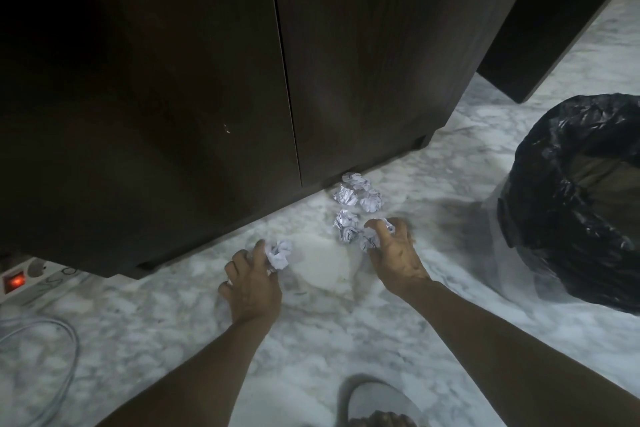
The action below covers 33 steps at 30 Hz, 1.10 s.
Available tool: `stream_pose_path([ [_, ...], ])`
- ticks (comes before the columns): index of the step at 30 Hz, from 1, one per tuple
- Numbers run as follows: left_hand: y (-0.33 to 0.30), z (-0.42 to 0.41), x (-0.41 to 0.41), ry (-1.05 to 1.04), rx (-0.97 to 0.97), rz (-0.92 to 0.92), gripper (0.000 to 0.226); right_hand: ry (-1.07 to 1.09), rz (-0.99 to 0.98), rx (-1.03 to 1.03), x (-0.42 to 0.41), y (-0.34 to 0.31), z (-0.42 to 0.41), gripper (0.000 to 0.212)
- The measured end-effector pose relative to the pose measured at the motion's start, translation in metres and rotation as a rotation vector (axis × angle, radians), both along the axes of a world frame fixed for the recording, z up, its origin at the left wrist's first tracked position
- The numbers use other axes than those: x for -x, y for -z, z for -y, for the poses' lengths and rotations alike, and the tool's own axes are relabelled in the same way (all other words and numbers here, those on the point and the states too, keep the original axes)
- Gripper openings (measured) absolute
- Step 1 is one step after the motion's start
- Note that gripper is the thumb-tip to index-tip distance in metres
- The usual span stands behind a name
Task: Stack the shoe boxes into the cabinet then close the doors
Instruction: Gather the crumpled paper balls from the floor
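A dark wooden cabinet (207, 62) fills the upper left, both doors shut, with a thin seam between them. No shoe boxes are in view. Several crumpled paper balls (356, 194) lie on the marble floor by the cabinet's base. My left hand (251, 279) is low over the floor, its fingers closed on one crumpled paper ball (280, 255). My right hand (398, 253) is curled around another crumpled paper ball (370, 241), with a further ball (346, 229) just left of it.
A bin lined with a black bag (581, 204) stands at the right. A power strip with a red lit switch (15, 281) and a grey cable (59, 350) lie at the left. A sandalled foot (377, 409) shows at the bottom. A dark door edge (554, 21) stands upper right.
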<state>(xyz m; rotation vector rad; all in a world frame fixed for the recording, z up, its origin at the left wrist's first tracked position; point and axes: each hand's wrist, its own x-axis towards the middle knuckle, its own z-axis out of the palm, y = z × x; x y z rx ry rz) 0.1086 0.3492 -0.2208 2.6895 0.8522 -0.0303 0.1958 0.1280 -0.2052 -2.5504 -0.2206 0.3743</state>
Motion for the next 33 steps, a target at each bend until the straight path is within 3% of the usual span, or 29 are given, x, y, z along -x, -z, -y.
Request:
stream_pose_path([
  [5, -0.004, 0.003, -0.003, 0.049, 0.136, 0.007, 0.110, 0.029, 0.030, -0.015, 0.004, 0.000, 0.006, 0.047],
  [10, -0.010, 0.012, -0.017, 0.188, 0.000, -0.022, 0.116, 0.037, 0.059, -0.010, 0.007, -0.001, 0.009, 0.048],
  [13, -0.008, 0.016, -0.031, 0.238, 0.005, -0.074, 0.105, 0.042, 0.070, -0.017, 0.007, 0.000, 0.012, 0.047],
  [18, -0.004, 0.029, -0.036, 0.311, 0.036, -0.047, 0.048, 0.041, 0.065, -0.019, 0.007, 0.002, 0.019, 0.047],
  [22, -0.002, 0.033, -0.031, 0.315, 0.058, 0.052, 0.025, 0.049, 0.053, -0.049, 0.007, 0.002, 0.020, 0.048],
  [27, -0.010, 0.034, -0.029, 0.315, 0.088, 0.122, 0.018, 0.013, 0.072, -0.088, 0.011, -0.018, 0.021, 0.045],
  [33, -0.074, 0.051, -0.054, 0.437, 0.057, 0.232, 0.024, -0.058, 0.217, -0.049, 0.013, -0.089, 0.027, 0.043],
])
